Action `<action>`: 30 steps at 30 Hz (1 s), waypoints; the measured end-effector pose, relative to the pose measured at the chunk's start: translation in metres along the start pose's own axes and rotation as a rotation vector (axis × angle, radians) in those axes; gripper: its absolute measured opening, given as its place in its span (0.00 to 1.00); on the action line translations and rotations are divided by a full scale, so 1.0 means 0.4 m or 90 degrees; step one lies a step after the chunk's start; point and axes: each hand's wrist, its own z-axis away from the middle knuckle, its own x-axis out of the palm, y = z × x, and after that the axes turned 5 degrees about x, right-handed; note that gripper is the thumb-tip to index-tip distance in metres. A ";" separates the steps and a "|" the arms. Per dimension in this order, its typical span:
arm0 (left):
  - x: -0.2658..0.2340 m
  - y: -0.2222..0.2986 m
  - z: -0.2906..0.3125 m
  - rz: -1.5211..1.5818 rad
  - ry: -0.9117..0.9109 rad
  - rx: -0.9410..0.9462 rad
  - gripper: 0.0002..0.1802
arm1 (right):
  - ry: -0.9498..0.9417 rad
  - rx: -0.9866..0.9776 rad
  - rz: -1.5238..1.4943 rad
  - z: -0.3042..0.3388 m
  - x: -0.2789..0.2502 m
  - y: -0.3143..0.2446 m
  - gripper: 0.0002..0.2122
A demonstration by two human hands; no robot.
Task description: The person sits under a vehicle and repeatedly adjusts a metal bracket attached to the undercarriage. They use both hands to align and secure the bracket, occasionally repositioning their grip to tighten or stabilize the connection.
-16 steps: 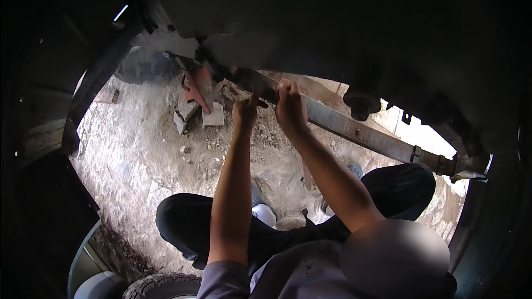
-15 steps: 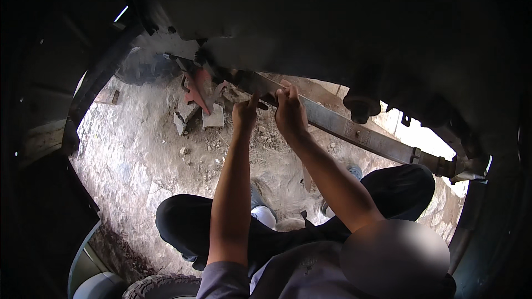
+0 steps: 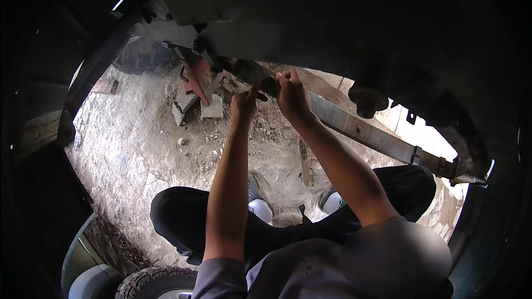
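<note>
My left hand (image 3: 244, 107) is closed beside the near edge of a long grey leaf spring (image 3: 354, 125), its index finger pointing up along a dark part (image 3: 268, 87). Just to its right, my right hand (image 3: 293, 94) is curled against the spring, thumb and fingertips pressed together. The dark part sits in the shadow between both hands. Whatever the fingers grip is too small and dark to make out. Both arms reach forward from my lap.
Dark vehicle bodywork hangs overhead and along both sides. A red metal stand (image 3: 195, 80) is beyond my left hand, near a broken pale block (image 3: 211, 108). Rubble and a flat strip (image 3: 304, 160) lie on rough ground. A tyre (image 3: 155, 283) stands at the lower left.
The view has shifted slightly. My right hand has turned a little, its fingertips closer together at the spring. My left hand stays in nearly the same place. More of my right shoe shows.
</note>
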 end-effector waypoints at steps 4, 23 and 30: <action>0.012 -0.013 0.006 -0.027 0.082 0.054 0.35 | -0.001 0.011 0.025 0.046 0.018 -0.022 0.10; 0.015 0.006 0.022 0.000 0.080 0.066 0.32 | -0.090 0.035 0.029 0.029 0.002 -0.027 0.11; 0.014 0.015 0.031 -0.053 0.101 0.049 0.35 | -0.104 0.111 -0.009 0.048 -0.006 -0.045 0.11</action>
